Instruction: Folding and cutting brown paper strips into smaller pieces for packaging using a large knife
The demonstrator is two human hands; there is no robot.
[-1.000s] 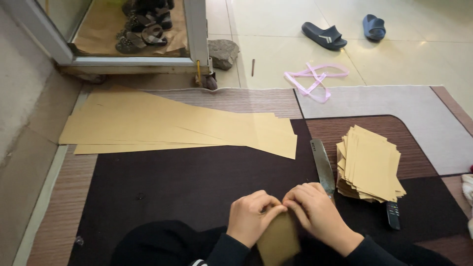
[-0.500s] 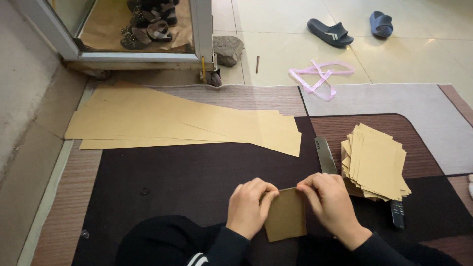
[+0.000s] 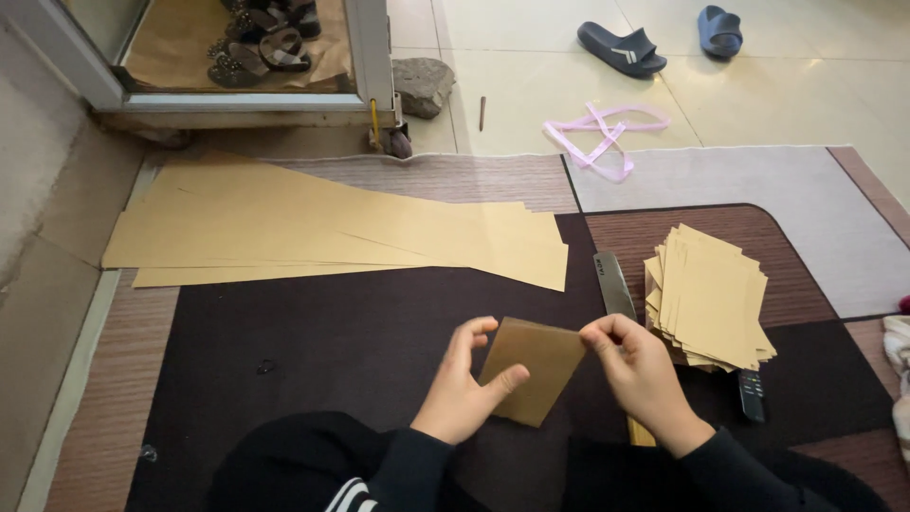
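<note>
We hold a folded brown paper piece (image 3: 531, 370) between both hands: our left hand (image 3: 464, 384) grips its left edge, our right hand (image 3: 640, 365) pinches its top right corner. Just right of the right hand lies a stack of paper pieces (image 3: 711, 299); beyond the hands, long paper strips (image 3: 322, 228) lie on the dark mat (image 3: 322, 351).

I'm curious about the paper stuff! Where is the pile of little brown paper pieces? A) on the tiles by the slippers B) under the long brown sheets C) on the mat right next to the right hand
C: the stack of small brown pieces lies on the mat, just beside the right hand.
</note>
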